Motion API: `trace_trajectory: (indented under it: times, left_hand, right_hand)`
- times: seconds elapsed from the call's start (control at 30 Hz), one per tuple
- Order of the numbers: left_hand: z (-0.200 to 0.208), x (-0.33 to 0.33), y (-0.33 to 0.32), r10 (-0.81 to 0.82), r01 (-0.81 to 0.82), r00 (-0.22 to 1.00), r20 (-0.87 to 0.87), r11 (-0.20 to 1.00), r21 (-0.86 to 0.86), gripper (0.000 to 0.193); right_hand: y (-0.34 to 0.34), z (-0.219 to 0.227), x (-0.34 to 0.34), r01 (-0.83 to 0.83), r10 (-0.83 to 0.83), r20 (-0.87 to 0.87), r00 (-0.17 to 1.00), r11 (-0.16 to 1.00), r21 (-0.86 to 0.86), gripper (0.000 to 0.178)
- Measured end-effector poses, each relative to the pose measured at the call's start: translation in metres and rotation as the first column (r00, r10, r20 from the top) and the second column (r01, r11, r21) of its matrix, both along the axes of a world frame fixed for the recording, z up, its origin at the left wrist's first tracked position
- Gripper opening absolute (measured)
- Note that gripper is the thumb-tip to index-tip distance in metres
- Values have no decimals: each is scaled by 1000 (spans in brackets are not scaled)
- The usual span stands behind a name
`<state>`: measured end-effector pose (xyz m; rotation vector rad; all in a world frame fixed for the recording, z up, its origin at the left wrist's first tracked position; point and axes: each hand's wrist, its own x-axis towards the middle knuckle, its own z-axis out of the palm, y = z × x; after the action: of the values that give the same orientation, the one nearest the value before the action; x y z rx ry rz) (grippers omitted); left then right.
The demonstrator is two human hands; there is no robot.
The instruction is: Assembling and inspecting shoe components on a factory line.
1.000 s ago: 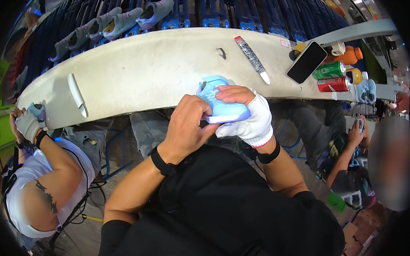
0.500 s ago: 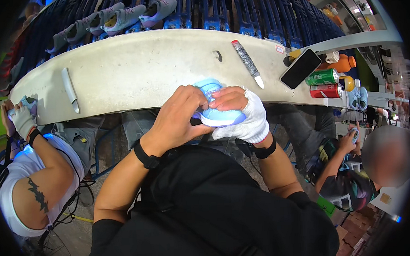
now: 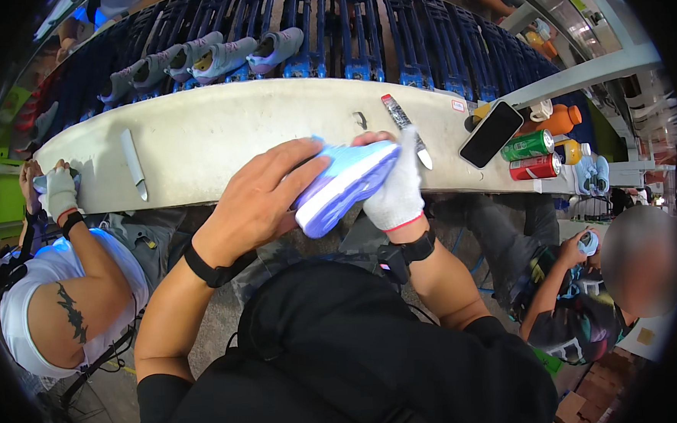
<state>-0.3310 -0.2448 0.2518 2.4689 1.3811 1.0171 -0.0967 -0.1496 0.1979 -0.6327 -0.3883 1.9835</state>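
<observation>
A blue shoe (image 3: pixel 348 184) was clasped by the bare left grip (image 3: pixel 257 187) and the gloved right grip (image 3: pixel 398 189), its sole turned toward the person. It was held at the near edge of the worktop (image 3: pixel 220 145).

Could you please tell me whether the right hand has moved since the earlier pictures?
Yes: the right hand has moved forward, judged against the wrapped tool, which it now partly overlaps in view.

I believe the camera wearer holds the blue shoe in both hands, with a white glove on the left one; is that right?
Not quite: the head view shows the white glove on the right hand; the left hand is bare. Both hands do hold the blue shoe.
</observation>
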Motion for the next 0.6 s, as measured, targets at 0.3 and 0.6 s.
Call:
trace_trajectory:
  times: [0.3,0.6]
  left_hand:
    - [-14,-9,38,79,-26,955,285,982,-186,73]
    - [-21,-14,52,212,-83,946,244,888,-452,73]
  right_hand:
    - [17,22,-14,-537,-289,683,671,446,716,90]
    - [34,-25,-54,125,-128,-37,991,791,599,46]
